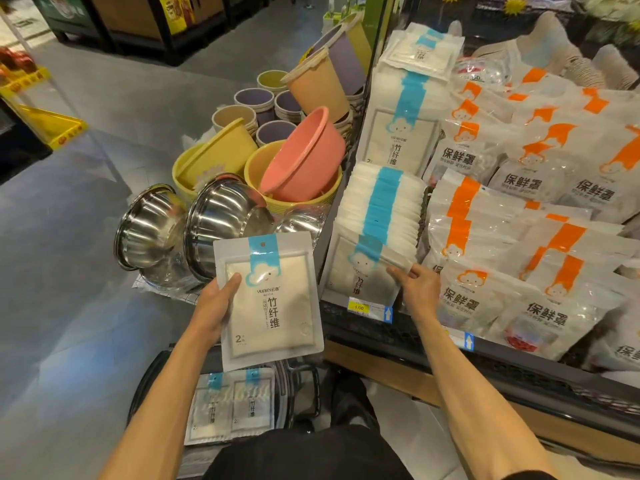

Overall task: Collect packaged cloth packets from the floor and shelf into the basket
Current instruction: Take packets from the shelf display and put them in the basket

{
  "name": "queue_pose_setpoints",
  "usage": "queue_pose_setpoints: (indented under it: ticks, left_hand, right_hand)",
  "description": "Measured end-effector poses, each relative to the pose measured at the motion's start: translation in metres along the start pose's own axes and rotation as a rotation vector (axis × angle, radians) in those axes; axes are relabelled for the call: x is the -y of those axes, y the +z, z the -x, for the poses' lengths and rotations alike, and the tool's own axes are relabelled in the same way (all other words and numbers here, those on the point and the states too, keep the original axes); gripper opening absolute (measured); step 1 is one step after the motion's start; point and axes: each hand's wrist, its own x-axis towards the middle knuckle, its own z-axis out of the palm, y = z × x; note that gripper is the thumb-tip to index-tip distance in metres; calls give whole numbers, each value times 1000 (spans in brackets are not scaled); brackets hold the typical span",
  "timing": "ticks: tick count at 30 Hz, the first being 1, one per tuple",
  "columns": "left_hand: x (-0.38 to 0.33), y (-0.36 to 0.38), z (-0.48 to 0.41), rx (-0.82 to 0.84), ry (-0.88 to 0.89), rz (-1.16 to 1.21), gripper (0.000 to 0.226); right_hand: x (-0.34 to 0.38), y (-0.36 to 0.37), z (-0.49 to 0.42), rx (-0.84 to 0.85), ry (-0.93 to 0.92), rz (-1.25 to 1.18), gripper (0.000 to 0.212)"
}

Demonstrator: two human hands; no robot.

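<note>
On the shelf (377, 329) a row of cloth packets (379, 209) is stood on edge. The basket (313, 386) below holds two packets (232, 407). Above it one packet (273, 306) is gripped by the left hand (213, 306), its long axis near upright and its hang-hole end pointing up. The right hand (417, 287) is laid on the row's front packet; a pinch by the fingers cannot be told. A shelf pick is judged in hand. Next, a firm pinch and a lowering into the basket are called for.

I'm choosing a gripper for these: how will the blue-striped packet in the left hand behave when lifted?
Probably light: the left hand holds the packet up by one edge alone. Likely fairly stiff, since it looks flat though unsupported on the other side. Its film shows a sheen, so it may be slippery.
</note>
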Motion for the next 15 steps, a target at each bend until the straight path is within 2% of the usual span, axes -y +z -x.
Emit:
queue_pose_setpoints:
  ticks: [5,15]
  left_hand:
    - [0,4,4,4,-5,-9,23]
    - [7,10,12,-12,-26,-10,20]
  right_hand:
    - [-1,8,9,-11,0,184,32]
    - [-4,10,-2,6,-16,244,23]
